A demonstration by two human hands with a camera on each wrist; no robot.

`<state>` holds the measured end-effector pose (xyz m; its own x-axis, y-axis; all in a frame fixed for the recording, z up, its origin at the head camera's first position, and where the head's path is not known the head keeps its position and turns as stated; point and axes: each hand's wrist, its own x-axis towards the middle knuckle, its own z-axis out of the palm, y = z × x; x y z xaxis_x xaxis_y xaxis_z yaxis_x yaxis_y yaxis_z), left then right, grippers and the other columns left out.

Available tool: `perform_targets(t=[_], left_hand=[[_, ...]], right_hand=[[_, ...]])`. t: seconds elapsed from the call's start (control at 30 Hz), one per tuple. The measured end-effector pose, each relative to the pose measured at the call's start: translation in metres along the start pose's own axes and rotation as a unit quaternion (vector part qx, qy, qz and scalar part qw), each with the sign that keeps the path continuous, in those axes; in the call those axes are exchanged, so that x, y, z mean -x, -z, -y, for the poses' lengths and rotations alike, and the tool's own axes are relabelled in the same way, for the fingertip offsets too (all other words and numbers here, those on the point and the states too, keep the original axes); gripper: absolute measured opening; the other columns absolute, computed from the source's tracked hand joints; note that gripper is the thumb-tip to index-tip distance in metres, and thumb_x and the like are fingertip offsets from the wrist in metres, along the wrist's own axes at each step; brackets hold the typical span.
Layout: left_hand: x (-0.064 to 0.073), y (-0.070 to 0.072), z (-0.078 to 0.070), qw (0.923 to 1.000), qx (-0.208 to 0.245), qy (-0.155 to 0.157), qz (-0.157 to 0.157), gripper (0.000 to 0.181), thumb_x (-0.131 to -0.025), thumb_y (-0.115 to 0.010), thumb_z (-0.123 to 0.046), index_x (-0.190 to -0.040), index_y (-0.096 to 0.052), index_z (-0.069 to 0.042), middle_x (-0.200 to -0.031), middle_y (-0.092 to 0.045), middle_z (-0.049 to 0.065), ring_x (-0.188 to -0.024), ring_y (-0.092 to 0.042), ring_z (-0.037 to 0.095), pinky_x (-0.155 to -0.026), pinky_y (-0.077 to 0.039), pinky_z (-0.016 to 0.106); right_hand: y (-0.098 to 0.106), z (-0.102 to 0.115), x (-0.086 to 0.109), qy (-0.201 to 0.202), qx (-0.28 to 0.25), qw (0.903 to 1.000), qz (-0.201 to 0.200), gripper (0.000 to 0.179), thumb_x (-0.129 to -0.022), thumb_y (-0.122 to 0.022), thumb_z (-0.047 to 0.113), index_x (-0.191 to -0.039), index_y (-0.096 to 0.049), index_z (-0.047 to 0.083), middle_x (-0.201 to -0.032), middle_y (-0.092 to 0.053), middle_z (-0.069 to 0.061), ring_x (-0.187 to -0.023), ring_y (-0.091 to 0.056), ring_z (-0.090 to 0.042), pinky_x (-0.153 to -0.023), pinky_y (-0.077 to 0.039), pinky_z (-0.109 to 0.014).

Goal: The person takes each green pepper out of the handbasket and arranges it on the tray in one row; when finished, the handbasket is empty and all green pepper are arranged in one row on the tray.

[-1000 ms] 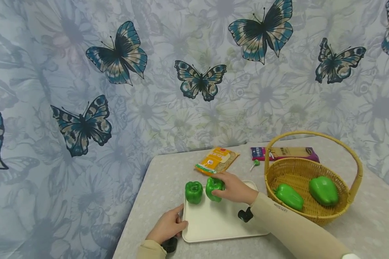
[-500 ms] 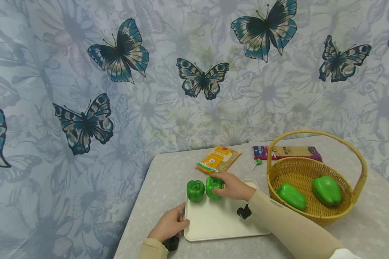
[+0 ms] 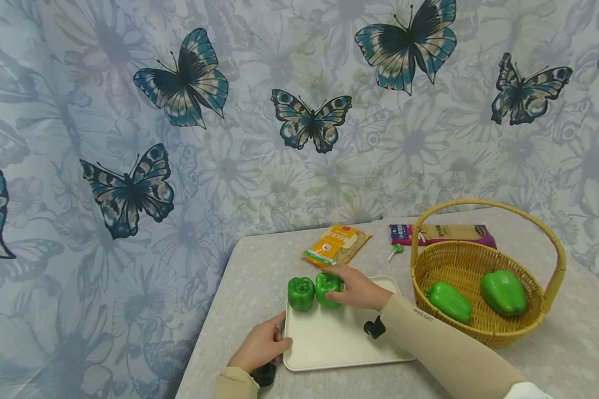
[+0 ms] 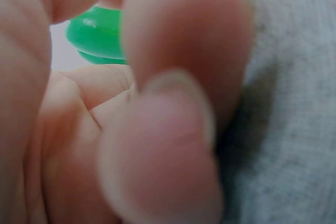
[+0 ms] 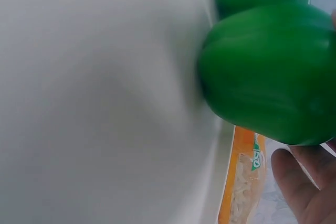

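In the head view my left hand (image 3: pixel 260 344) holds the left edge of a cream tray (image 3: pixel 339 346), its thumb at the rim. My right hand (image 3: pixel 358 288) grips a green bell pepper (image 3: pixel 325 293) from the right, near the tray's far-left corner. Right beside it, a second green bell pepper (image 3: pixel 301 293) stands in that corner. The right wrist view has the held pepper (image 5: pixel 268 72) close up, with fingers (image 5: pixel 296 184) round its lower side. Blurred fingers (image 4: pixel 163 156) fill much of the left wrist view, and a pepper (image 4: pixel 97 32) shows through a gap.
A wicker basket (image 3: pixel 479 335) with a tall handle stands right of the tray, holding two more green peppers (image 3: pixel 503 293). Behind the tray lie an orange food packet (image 3: pixel 336 245), a small green-headed stick (image 3: pixel 397 249) and a long purple packet (image 3: pixel 454 235). A butterfly-print wall backs the table.
My right hand has brought its pepper slightly left, narrowing the gap to the other pepper. My left hand stays at the tray's edge. The head view has shifted a little.
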<state>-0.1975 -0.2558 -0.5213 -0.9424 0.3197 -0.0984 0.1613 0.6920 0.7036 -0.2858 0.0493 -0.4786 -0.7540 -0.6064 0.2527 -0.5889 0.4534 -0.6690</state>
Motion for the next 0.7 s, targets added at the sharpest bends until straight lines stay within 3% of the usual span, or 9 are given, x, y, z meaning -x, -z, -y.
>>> perform_targets(t=[0.23, 0.7], left_hand=[[0.0016, 0.0012, -0.0013, 0.9999, 0.01, 0.0, -0.001, 0.08, -0.088, -0.072, -0.022, -0.157, -0.038, 0.001, -0.065, -0.062, -0.001, -0.049, -0.057, 0.013, -0.046, -0.048, 0.031], [0.0012, 0.0005, -0.0006, 1.0, 0.002, 0.004, -0.004, 0.08, -0.088, -0.071, -0.023, -0.156, -0.038, 0.004, -0.066, -0.062, -0.002, -0.05, -0.058, 0.013, -0.046, -0.049, 0.03]], right_hand=[[-0.0027, 0.0021, -0.0001, 0.012, -0.024, 0.9997, -0.002, 0.077, -0.095, -0.075, 0.022, -0.161, -0.037, 0.022, -0.157, -0.049, -0.008, -0.139, -0.05, -0.03, -0.11, -0.044, -0.053], [0.0022, 0.0087, 0.0068, -0.023, -0.023, 0.9995, 0.006, 0.079, -0.094, -0.076, 0.027, -0.161, -0.036, 0.015, -0.161, -0.042, -0.015, -0.145, -0.043, -0.035, -0.114, -0.039, -0.057]])
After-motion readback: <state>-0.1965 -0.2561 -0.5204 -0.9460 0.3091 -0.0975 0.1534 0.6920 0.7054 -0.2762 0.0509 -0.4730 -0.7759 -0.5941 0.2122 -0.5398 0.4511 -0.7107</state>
